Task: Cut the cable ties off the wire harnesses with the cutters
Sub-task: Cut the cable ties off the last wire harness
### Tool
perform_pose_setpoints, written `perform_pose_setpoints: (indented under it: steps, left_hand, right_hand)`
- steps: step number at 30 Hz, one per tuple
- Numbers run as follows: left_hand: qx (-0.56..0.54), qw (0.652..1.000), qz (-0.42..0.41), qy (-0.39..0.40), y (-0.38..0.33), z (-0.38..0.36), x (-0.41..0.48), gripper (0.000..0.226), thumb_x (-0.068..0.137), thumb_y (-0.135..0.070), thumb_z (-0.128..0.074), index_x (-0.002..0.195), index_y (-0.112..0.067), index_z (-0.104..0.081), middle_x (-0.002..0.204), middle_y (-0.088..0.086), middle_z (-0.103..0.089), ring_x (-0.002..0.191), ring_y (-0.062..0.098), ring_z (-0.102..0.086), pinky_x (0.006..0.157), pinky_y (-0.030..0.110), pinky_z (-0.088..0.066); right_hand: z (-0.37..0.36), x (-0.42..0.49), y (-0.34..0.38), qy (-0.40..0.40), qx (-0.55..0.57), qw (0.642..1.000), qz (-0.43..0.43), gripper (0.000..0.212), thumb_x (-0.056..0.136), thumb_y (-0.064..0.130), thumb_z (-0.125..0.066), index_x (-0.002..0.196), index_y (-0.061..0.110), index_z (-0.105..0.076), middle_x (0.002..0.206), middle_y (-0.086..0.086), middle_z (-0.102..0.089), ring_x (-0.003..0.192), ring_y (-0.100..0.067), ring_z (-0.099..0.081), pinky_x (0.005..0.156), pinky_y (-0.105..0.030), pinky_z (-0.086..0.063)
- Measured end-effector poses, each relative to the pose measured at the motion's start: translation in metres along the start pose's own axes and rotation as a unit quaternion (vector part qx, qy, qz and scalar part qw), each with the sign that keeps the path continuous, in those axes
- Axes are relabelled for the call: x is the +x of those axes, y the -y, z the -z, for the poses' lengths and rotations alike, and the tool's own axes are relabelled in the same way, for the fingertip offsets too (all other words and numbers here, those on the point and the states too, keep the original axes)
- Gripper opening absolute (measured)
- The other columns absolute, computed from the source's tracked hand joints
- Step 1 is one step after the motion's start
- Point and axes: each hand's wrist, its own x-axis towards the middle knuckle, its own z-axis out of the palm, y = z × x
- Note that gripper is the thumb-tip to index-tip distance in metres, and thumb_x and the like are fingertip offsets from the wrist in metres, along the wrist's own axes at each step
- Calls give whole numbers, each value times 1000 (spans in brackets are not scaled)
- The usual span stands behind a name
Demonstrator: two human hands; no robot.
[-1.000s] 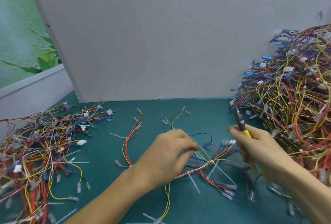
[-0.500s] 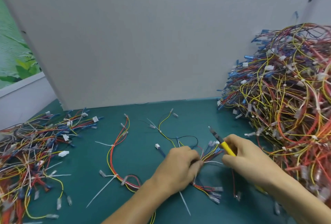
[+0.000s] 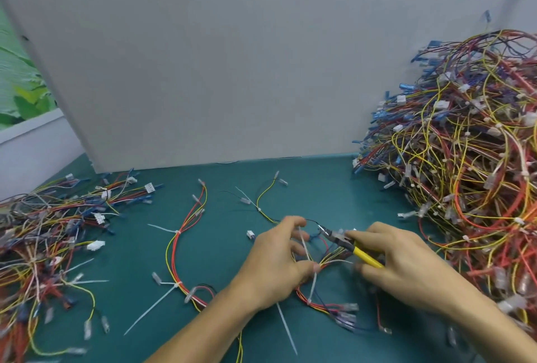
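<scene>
The harness you are working on lies low and centre on the mat, between your two hands. Your left hand pinches it between thumb and fingers where the wires bunch together. From that pinch they fan out to the right and also loop down to a cluster of clear terminals near your right wrist. A white tie crosses the pinch, one end rising past your fingers and the other trailing below your thumb.

Your right hand is curled round the yellow handles of the cutters. Their dark head points left and slightly up, just above the fanned wires and close to your left fingers. The tip is too blurred to tell how the jaws stand.

A loose tie lies on the mat beside your left forearm. Further left, a red-and-yellow harness curves across the mat with white ties on it, and a thin yellow lead lies behind your hands.

A tall heap of tangled harnesses fills the right side. A flatter pile spreads along the left edge. A grey board stands upright behind the mat.
</scene>
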Motion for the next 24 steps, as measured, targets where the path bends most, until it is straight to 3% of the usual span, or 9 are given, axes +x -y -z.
perform_pose_setpoints:
  steps: [3, 7, 9, 12, 14, 18, 21, 24]
  left_hand:
    - [95, 994, -34, -46, -2, -3, -8, 41, 74, -31, -78, 111, -28, -60, 92, -18, -57, 78, 0, -55, 70, 4, -39]
    - [122, 991, -35, -46, 1, -12, -16, 14, 76, -30, -76, 86, -21, -69, 78, -6, -67, 71, 8, -56, 70, 24, -47]
    - [133, 989, -40, -58, 2, -13, -17, 12, 77, -28, -74, 82, -19, -67, 75, -5, -67, 71, 9, -57, 67, 24, -46]
    - [97, 993, -32, -64, 4, -13, -18, 11, 77, -22, -76, 76, -19, -65, 68, -24, -62, 60, -7, -54, 56, 6, -35]
    - [83, 994, -29, -58, 5, -12, -18, 10, 78, -20, -75, 74, -20, -66, 56, -30, -57, 57, -9, -52, 55, 4, -34]
    - [34, 997, -39, -62, 7, -8, -21, 9, 81, -21, -71, 74, -19, -67, 57, -21, -58, 58, 0, -53, 59, 9, -39]
    - [-10, 997, -31, -66, 8, -7, -21, 9, 83, -17, -69, 75, -21, -66, 59, -13, -58, 55, 3, -47, 57, 12, -38]
    - [-32, 998, -18, -57, 9, -5, -20, 13, 86, -18, -67, 74, -22, -64, 63, -4, -59, 55, 4, -43, 56, 16, -37]
  right_hand:
    - [2, -1, -1, 3, -38, 999, 4, 24, 79, 30, -60, 103, 25, -61, 84, 4, -60, 83, -15, -55, 76, -29, -43]
    - [2, -2, -2, 23, -69, 997, 8, 7, 75, 29, -57, 76, 24, -52, 74, 6, -53, 72, -10, -48, 65, -24, -38]
    - [1, -1, -2, 36, -82, 996, 12, 12, 74, 29, -56, 72, 22, -47, 72, 6, -49, 71, -10, -46, 64, -26, -36]
    - [1, 0, -1, 46, -91, 995, 13, 13, 74, 29, -55, 71, 22, -44, 73, 6, -47, 71, -11, -45, 64, -27, -36]
    - [1, 0, -1, 55, -96, 994, 15, 14, 74, 29, -55, 70, 24, -42, 75, 8, -46, 72, -11, -45, 65, -29, -38]
    - [1, -1, 0, 60, -145, 987, 21, 10, 79, 33, -53, 82, 25, -48, 87, 8, -47, 86, -16, -50, 72, -32, -42]
    - [0, -2, 1, 70, -187, 980, 24, 20, 83, 38, -52, 99, 27, -54, 95, 10, -47, 98, -16, -50, 74, -30, -42]
    - [-1, -3, 1, 81, -198, 976, 31, 21, 82, 40, -54, 98, 27, -54, 96, 10, -48, 99, -16, -51, 75, -30, -44]
